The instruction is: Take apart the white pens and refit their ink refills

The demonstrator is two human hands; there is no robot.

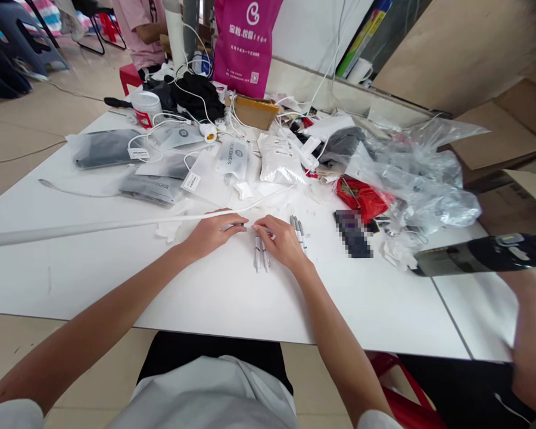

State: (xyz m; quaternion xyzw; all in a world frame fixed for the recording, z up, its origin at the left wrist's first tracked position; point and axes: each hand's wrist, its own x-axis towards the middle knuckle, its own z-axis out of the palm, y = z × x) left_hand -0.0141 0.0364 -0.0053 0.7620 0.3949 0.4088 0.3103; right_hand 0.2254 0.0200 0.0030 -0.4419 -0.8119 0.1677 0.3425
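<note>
My left hand [209, 237] rests over the white table, with thumb and fingers closed around a slim silver-grey pen [233, 225] that is mostly hidden. Close beside it, my right hand [282, 241] has its thumb and fingertips pressed together; whatever is between them is too small to make out. Under the right hand's palm lie two pens [257, 257], white and silver, side by side with their lower ends pointing at me. Several more pens [298, 232] lie in a row just past the right hand.
A white cable [116, 226] crosses above my left hand. Frosted pouches [149, 187], a white packet [279, 159] and tangled cables fill the back. To the right are a pixelated dark item [354, 233], clear plastic bags [422, 170] and another person's arm [529, 339] near a black device [486, 253].
</note>
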